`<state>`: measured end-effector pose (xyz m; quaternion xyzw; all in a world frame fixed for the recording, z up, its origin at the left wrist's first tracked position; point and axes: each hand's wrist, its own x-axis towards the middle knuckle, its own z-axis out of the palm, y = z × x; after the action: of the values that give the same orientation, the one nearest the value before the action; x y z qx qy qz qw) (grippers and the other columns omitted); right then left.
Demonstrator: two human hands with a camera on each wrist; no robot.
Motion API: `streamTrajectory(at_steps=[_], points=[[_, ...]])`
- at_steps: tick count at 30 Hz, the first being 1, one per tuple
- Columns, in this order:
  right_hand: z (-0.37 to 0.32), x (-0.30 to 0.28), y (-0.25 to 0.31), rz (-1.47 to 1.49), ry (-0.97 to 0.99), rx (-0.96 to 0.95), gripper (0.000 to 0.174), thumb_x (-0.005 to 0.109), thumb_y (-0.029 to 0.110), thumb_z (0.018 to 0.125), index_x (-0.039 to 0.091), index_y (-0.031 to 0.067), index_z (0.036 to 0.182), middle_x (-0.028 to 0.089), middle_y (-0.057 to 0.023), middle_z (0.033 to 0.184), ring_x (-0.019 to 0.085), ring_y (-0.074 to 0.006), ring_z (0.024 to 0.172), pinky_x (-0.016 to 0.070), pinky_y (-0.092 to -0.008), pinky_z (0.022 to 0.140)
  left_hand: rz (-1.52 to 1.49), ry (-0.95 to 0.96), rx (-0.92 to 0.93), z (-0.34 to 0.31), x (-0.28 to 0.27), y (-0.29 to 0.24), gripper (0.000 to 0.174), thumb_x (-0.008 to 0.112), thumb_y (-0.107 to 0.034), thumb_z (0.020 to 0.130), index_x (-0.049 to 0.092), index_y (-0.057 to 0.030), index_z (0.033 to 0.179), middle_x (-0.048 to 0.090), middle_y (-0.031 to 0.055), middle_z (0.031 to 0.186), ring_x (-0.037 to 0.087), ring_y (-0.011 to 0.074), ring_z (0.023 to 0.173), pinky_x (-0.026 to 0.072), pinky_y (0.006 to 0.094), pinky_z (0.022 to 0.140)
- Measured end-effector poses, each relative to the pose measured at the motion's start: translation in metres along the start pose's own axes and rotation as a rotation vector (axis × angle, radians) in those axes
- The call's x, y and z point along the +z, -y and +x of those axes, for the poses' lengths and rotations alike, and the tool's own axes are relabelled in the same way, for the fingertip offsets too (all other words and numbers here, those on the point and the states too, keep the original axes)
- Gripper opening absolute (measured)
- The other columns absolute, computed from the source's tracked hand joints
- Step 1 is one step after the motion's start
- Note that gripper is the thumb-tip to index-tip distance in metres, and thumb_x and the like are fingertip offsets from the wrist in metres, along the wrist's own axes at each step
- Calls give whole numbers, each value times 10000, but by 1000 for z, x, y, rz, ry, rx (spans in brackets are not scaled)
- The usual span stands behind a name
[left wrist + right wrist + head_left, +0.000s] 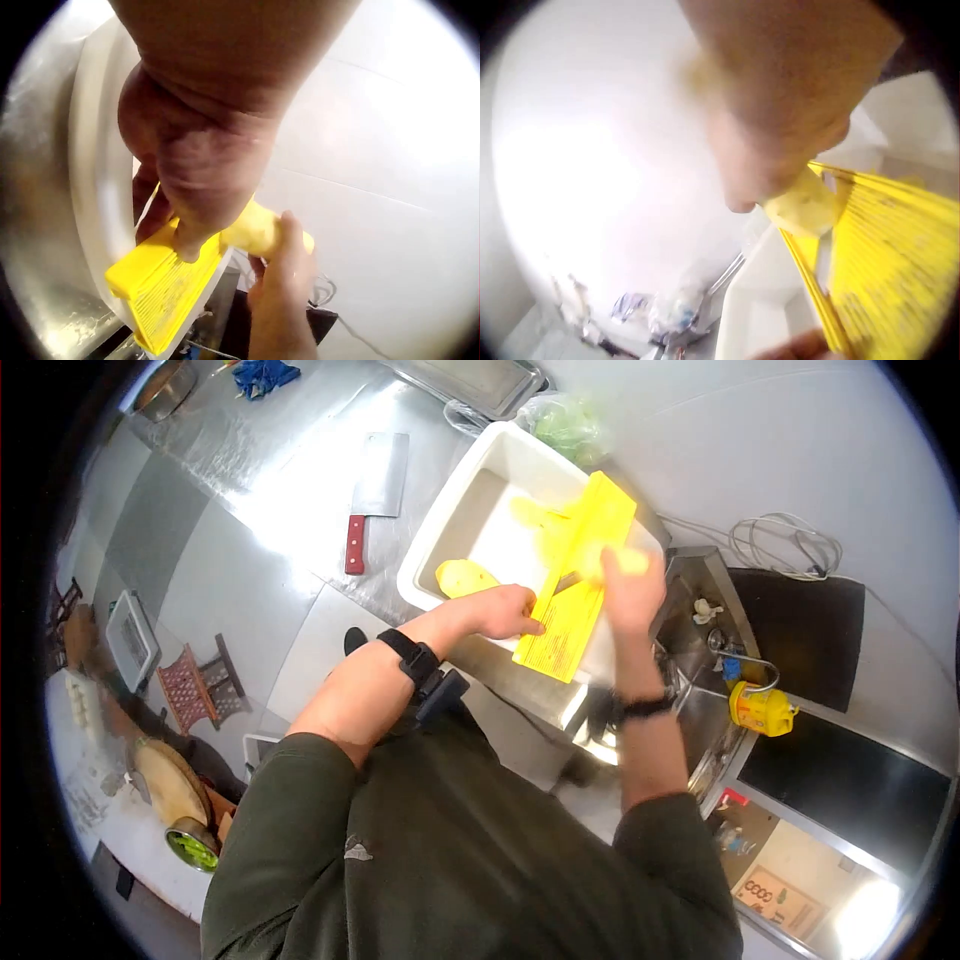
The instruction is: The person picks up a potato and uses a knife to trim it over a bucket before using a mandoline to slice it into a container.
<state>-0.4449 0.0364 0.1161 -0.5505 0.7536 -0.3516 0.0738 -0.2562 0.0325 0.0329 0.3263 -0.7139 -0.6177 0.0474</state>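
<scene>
A yellow mandoline slicer (562, 638) lies slanted across a white plastic basin (424, 550). My left hand (507, 610) grips its near side, thumb on top in the left wrist view. My right hand (636, 598) holds a peeled, pale yellow potato (804, 208) against the slicer's face by the blade slot; the hand is blurred in the head view. Inside the basin, yellow slices (540, 520) show beyond the slicer, and another peeled potato (462, 577) sits at the near left wall.
A cleaver (380, 475) with a red handle lies on the steel table left of the basin. Behind stands a plastic bag of greens (570, 428). To the right are a sink (700, 575), a yellow bottle (762, 710) and a coiled white cable (790, 545).
</scene>
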Motion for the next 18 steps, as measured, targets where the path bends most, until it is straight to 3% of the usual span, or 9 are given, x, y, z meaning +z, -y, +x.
streamTrajectory(at_steps=[3, 6, 7, 9, 11, 14, 15, 17, 18], points=[[-85, -23, -6, -79, 38, -226, 368, 826, 231, 743, 595, 11, 928, 669, -175, 887, 670, -286, 806, 523, -396, 715, -61, -2, -1, -3, 6, 3, 430, 706, -311, 855, 624, 55, 1066, 693, 174, 914, 662, 268, 842, 511, 366, 753], [-84, -16, -8, -37, -25, -276, 368, 828, 233, 738, 596, 14, 923, 667, -161, 860, 669, -274, 792, 525, -387, 709, -38, -25, -3, 1, 2, 5, 428, 704, -310, 856, 625, 54, 1067, 695, 172, 907, 665, 268, 834, 513, 368, 748], [-58, -4, -16, -183, -10, -76, 390, 823, 249, 737, 601, 4, 943, 670, -161, 855, 670, -276, 794, 523, -390, 717, -17, -34, 9, 0, 5, 6, 429, 703, -310, 856, 625, 53, 1069, 696, 172, 907, 667, 269, 831, 515, 369, 746], [-1, 15, -3, 75, -9, 170, 423, 804, 282, 745, 603, -16, 966, 679, -176, 884, 672, -299, 801, 521, -400, 741, 0, -28, 9, 4, 3, 9, 428, 702, -307, 857, 623, 54, 1073, 698, 171, 914, 669, 270, 828, 518, 369, 743], [49, 29, -19, 97, -39, 78, 446, 779, 303, 763, 602, -34, 995, 686, -188, 896, 677, -302, 803, 525, -386, 748, 9, -9, 15, 3, 9, 7, 428, 702, -303, 858, 621, 55, 1077, 700, 171, 920, 671, 271, 826, 521, 368, 741], [29, 12, 0, -131, -36, -3, 462, 775, 313, 760, 602, -35, 1009, 686, -193, 879, 681, -306, 804, 527, -386, 757, -62, -19, -2, 1, -3, 0, 425, 700, -296, 860, 621, 55, 1086, 701, 175, 934, 671, 272, 844, 521, 365, 758], [5, -1, 3, -47, 75, 103, 445, 774, 305, 759, 613, -29, 1006, 682, -202, 877, 683, -308, 811, 528, -403, 753, -28, -13, 6, 1, -4, 0, 424, 701, -294, 860, 621, 55, 1087, 700, 176, 941, 670, 271, 855, 520, 362, 767], [-54, -15, -6, -34, 79, 62, 436, 791, 317, 740, 623, -17, 964, 681, -194, 891, 682, -306, 810, 533, -413, 745, -102, 40, -34, -5, -4, -5, 425, 706, -300, 856, 625, 51, 1081, 696, 183, 965, 664, 272, 889, 514, 355, 792], [-80, -23, -2, -256, 93, 19, 431, 811, 337, 718, 631, 5, 926, 683, -177, 860, 681, -293, 794, 541, -396, 731, -119, 36, -32, -5, 0, -3, 425, 706, -300, 856, 625, 51, 1081, 696, 183, 965, 664, 272, 889, 514, 355, 792]])
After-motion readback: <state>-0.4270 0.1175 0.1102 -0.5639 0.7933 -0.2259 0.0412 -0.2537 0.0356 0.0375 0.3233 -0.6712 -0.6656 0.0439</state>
